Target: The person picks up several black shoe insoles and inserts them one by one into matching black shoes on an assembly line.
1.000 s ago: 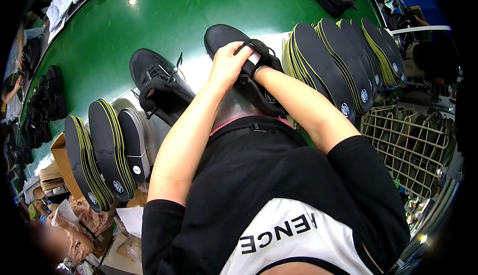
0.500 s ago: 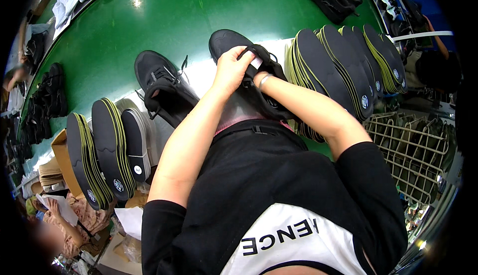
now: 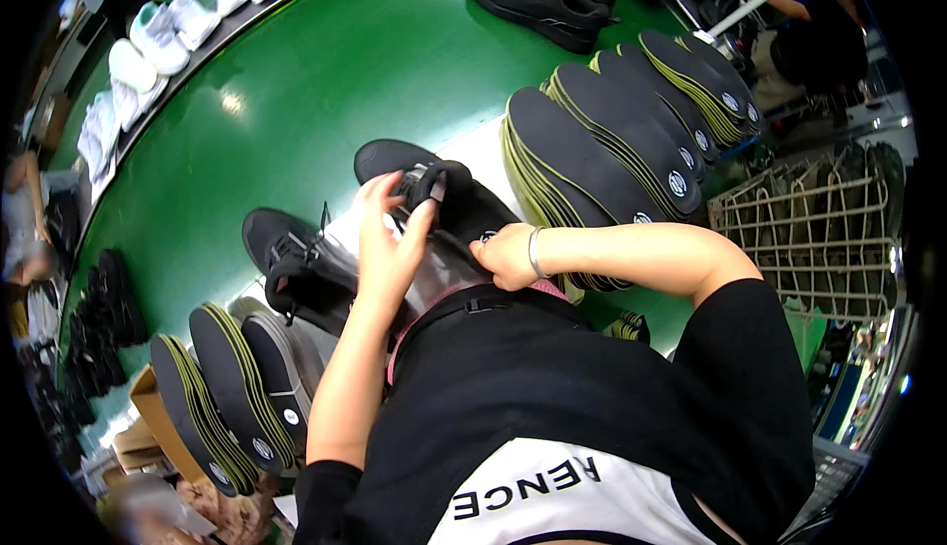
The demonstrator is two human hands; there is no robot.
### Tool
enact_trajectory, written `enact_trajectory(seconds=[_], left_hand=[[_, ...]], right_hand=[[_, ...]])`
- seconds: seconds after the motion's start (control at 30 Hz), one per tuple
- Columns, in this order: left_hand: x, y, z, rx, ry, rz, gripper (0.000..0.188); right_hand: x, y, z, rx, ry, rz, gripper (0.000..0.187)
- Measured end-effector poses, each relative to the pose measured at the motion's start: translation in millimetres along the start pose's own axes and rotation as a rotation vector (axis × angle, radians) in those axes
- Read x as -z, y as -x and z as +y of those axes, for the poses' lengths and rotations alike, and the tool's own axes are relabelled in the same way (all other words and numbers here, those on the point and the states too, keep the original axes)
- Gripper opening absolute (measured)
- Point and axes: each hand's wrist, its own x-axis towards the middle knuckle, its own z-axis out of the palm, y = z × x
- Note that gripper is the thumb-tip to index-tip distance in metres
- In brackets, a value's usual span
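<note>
A black lace-up shoe (image 3: 388,155) sits in front of me, toe pointing away, its tongue pulled up. My left hand (image 3: 387,239) is at its left side near the laces and tongue, thumb and fingers spread apart, fingertips slightly blurred. At the heel opening, my right hand (image 3: 508,257) has its fingers curled on the shoe's rear edge. A dark insole with a pale round mark shows inside the shoe, next to that thumb. The other black shoe (image 3: 276,234) stands to the left, partly behind my left forearm, and neither hand touches it.
Stacks of dark insoles with yellow-green edges stand at right (image 3: 592,150) and at lower left (image 3: 232,377). Black shoes (image 3: 543,2) rest farther out on the green table (image 3: 326,72). White shoes (image 3: 158,37) line a far-left ledge. A wire basket (image 3: 809,239) is at right; other people are around.
My right hand has come out of the shoe to its heel edge. My left hand has loosened from the tongue, fingers spreading. The view has shifted, showing more white shoes.
</note>
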Motion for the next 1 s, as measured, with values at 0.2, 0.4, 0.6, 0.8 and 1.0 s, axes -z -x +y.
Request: enact_trajectory(seconds=[0.2, 0.4, 0.6, 0.8, 1.0], left_hand=[[80.6, 54.7, -36.1, 0.351, -0.328, 0.094, 0.023], [55.1, 44.5, -21.5, 0.492, -0.954, -0.170, 0.060], [58.3, 7.7, -44.6, 0.506, -0.827, 0.033, 0.047], [92.5, -43.0, -75.7, 0.327, -0.673, 0.199, 0.036], [107.8, -132.8, -76.7, 0.391, -0.702, 0.341, 0.043]], right_hand=[[2.1, -14.4, -22.9, 0.071, -0.079, 0.229, 0.030], [2.5, -57.4, -77.0, 0.196, -0.024, 0.323, 0.040], [23.7, -52.0, -60.5, 0.416, -0.066, 0.387, 0.029], [90.2, -33.1, 6.9, 0.723, -0.123, 0.968, 0.017], [149.8, -24.7, 155.0, 0.182, -0.052, 1.267, 0.016]])
